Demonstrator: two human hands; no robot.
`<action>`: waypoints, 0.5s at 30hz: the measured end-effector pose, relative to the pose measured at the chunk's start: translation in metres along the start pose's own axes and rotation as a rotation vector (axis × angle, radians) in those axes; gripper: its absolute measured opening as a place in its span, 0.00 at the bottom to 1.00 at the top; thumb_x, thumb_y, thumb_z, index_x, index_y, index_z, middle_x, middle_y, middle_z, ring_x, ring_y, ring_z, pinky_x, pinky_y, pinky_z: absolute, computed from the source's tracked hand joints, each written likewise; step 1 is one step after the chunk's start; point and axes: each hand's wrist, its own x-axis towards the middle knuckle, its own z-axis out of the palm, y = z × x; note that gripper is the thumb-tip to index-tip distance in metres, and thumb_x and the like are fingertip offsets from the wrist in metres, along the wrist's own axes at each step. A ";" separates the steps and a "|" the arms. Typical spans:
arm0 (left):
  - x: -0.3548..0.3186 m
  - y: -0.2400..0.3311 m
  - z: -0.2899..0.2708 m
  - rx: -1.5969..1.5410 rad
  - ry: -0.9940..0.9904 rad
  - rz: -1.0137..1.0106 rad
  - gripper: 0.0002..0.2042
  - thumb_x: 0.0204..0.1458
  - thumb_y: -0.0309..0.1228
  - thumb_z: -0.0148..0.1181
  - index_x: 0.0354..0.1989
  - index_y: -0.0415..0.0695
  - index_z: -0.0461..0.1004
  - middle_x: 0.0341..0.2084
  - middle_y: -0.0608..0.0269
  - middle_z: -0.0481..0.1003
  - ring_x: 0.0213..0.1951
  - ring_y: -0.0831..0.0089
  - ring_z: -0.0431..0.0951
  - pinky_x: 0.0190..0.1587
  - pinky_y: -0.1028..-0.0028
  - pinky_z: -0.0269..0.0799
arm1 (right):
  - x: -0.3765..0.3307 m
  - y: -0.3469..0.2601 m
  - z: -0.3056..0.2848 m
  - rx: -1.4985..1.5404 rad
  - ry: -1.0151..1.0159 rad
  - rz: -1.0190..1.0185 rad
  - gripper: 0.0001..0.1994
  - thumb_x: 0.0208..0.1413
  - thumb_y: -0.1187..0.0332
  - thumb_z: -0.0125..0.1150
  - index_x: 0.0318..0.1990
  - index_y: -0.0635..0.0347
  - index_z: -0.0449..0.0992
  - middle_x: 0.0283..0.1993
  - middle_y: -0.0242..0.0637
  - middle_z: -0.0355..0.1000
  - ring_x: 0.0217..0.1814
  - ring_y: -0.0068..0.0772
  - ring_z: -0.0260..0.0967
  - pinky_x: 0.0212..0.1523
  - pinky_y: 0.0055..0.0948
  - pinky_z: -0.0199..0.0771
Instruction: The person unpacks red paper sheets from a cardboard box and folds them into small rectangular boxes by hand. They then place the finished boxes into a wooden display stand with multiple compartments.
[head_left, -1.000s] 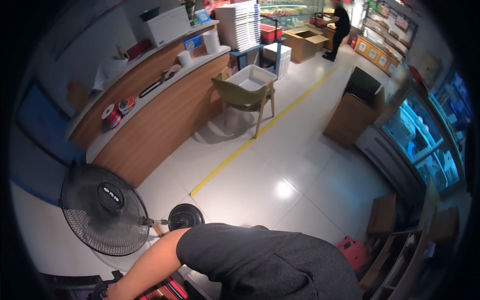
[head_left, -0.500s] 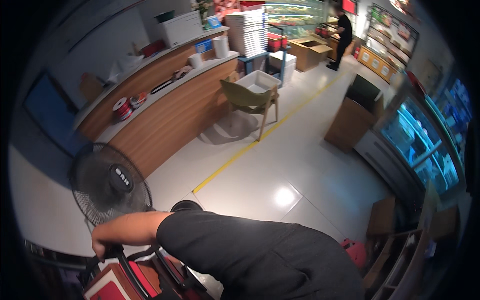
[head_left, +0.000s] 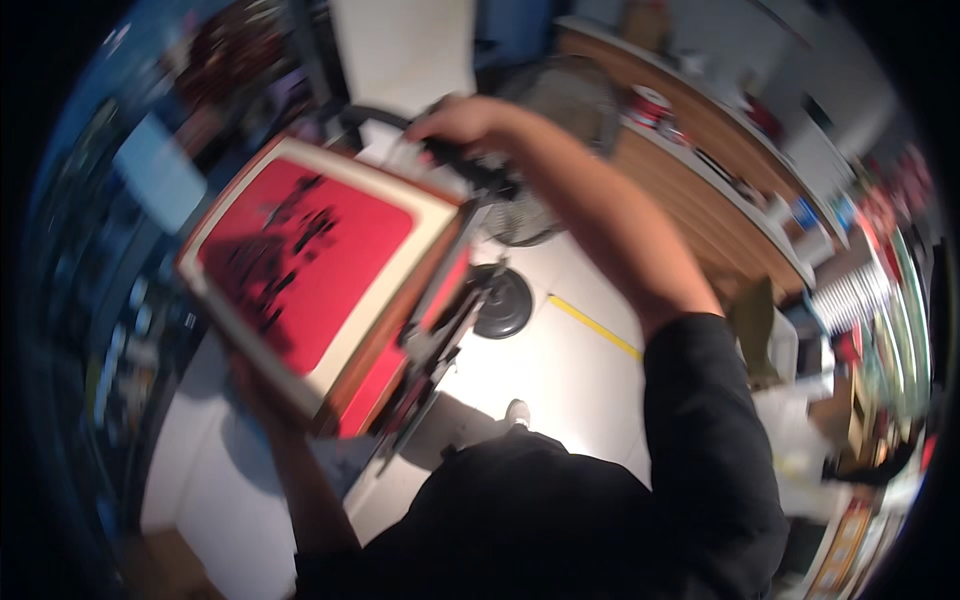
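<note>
A gift box with a red face, cream border and brown sides is tilted up in front of me. Dark marks on its red face are smeared by motion. My right hand reaches over the box's far corner and is closed round a black handle. Below the lower left edge of the box, my left hand is mostly hidden, with only the forearm showing plainly; its fingers cannot be made out. Along the box's right side are more red and black parts, too blurred to name.
A standing fan with a round black base stands just beyond the box. The wooden counter runs along the right. Glass-fronted shelving lines the left. Yellow tape marks the pale floor.
The view has swung to the left and down. The red box has come up from the lower left to the middle left, tilted. My right hand stays at the black handle; my left forearm now shows.
</note>
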 end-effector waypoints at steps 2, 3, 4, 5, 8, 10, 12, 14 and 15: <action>-0.008 0.041 0.042 -0.334 0.082 -0.245 0.34 0.57 0.52 0.42 0.67 0.44 0.46 0.63 0.58 0.54 0.62 0.64 0.56 0.62 0.65 0.51 | -0.026 -0.021 0.014 -0.158 -0.049 -0.038 0.13 0.51 0.63 0.62 0.34 0.67 0.74 0.24 0.35 0.73 0.24 0.25 0.73 0.23 0.22 0.73; -0.009 0.044 0.045 -0.417 0.017 -0.185 0.35 0.56 0.52 0.43 0.67 0.44 0.46 0.62 0.59 0.55 0.62 0.64 0.57 0.62 0.66 0.51 | -0.030 -0.024 0.015 -0.194 -0.060 -0.055 0.13 0.52 0.63 0.61 0.35 0.66 0.74 0.24 0.35 0.73 0.24 0.25 0.73 0.25 0.22 0.73; -0.008 0.047 0.042 -0.423 -0.004 -0.150 0.35 0.57 0.52 0.43 0.67 0.44 0.45 0.62 0.59 0.55 0.61 0.64 0.57 0.62 0.66 0.51 | -0.034 -0.036 0.017 -0.217 -0.092 -0.057 0.13 0.52 0.63 0.60 0.35 0.67 0.73 0.25 0.36 0.73 0.25 0.26 0.72 0.26 0.22 0.74; -0.008 0.048 0.039 -0.431 -0.030 -0.118 0.35 0.57 0.52 0.42 0.67 0.44 0.45 0.62 0.59 0.56 0.61 0.65 0.57 0.62 0.66 0.51 | -0.036 -0.048 0.019 -0.241 -0.118 -0.056 0.14 0.53 0.63 0.60 0.36 0.67 0.72 0.25 0.36 0.73 0.25 0.26 0.72 0.28 0.22 0.75; -0.009 0.057 0.051 -0.365 -0.025 -0.123 0.38 0.54 0.55 0.46 0.67 0.45 0.43 0.62 0.58 0.55 0.62 0.64 0.56 0.62 0.64 0.51 | -0.043 -0.060 0.015 -0.251 -0.140 -0.118 0.15 0.54 0.63 0.59 0.39 0.68 0.70 0.27 0.37 0.72 0.26 0.27 0.72 0.31 0.24 0.76; -0.009 0.057 0.049 -0.336 -0.010 -0.161 0.43 0.51 0.58 0.49 0.68 0.45 0.40 0.64 0.56 0.51 0.64 0.62 0.54 0.63 0.62 0.50 | -0.045 -0.069 0.022 -0.255 -0.160 -0.172 0.14 0.56 0.63 0.57 0.39 0.68 0.69 0.25 0.35 0.71 0.25 0.25 0.71 0.28 0.22 0.74; -0.010 0.050 0.046 -0.350 -0.024 -0.170 0.43 0.51 0.58 0.48 0.68 0.46 0.39 0.64 0.56 0.50 0.64 0.62 0.53 0.63 0.61 0.49 | -0.056 -0.079 0.032 -0.247 -0.170 -0.220 0.14 0.56 0.63 0.56 0.40 0.68 0.69 0.24 0.34 0.70 0.23 0.23 0.70 0.26 0.21 0.73; -0.008 0.045 0.046 -0.379 -0.055 -0.142 0.43 0.52 0.59 0.47 0.68 0.46 0.38 0.65 0.56 0.48 0.65 0.61 0.51 0.64 0.61 0.48 | -0.064 -0.089 0.042 -0.248 -0.172 -0.263 0.14 0.56 0.63 0.56 0.40 0.68 0.68 0.24 0.34 0.69 0.22 0.21 0.69 0.25 0.20 0.71; -0.007 0.045 0.046 -0.392 -0.072 -0.130 0.43 0.52 0.59 0.47 0.68 0.46 0.38 0.65 0.56 0.48 0.65 0.61 0.50 0.64 0.60 0.48 | -0.070 -0.095 0.048 -0.267 -0.167 -0.260 0.14 0.56 0.64 0.56 0.40 0.68 0.68 0.24 0.34 0.69 0.22 0.21 0.69 0.25 0.20 0.71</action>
